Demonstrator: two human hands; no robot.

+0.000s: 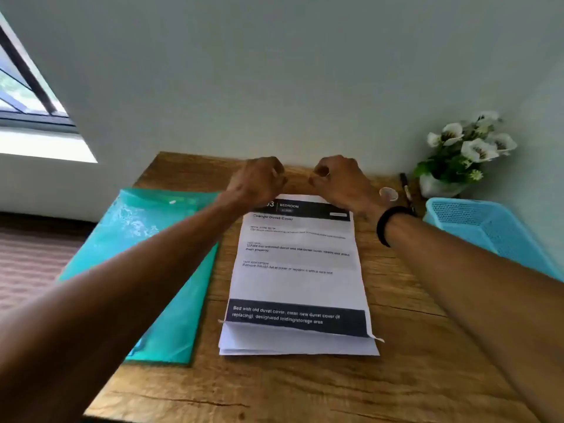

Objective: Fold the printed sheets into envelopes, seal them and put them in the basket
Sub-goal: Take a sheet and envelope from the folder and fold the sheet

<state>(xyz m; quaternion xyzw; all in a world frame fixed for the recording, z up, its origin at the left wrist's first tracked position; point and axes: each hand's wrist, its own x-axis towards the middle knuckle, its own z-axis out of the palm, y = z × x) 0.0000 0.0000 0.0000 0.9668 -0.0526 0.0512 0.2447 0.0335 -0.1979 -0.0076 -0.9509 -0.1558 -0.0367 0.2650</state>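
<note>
Lying near the bench's (396,377) front edge, the printed sheets (297,270) run lengthwise toward the wall, bare wood on both long sides. At their far end, the left hand (259,178) and right hand (338,178) hover with fingers curled, gripping nothing visible. The basket (488,227) sits right.

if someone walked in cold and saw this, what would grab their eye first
Probably the stack of printed sheets in the middle of the wooden table, with the left hand and right hand curled above its far edge. Next, the bright teal plastic folder left of the stack, then the blue basket at the right edge and the white flowers behind it.
</note>
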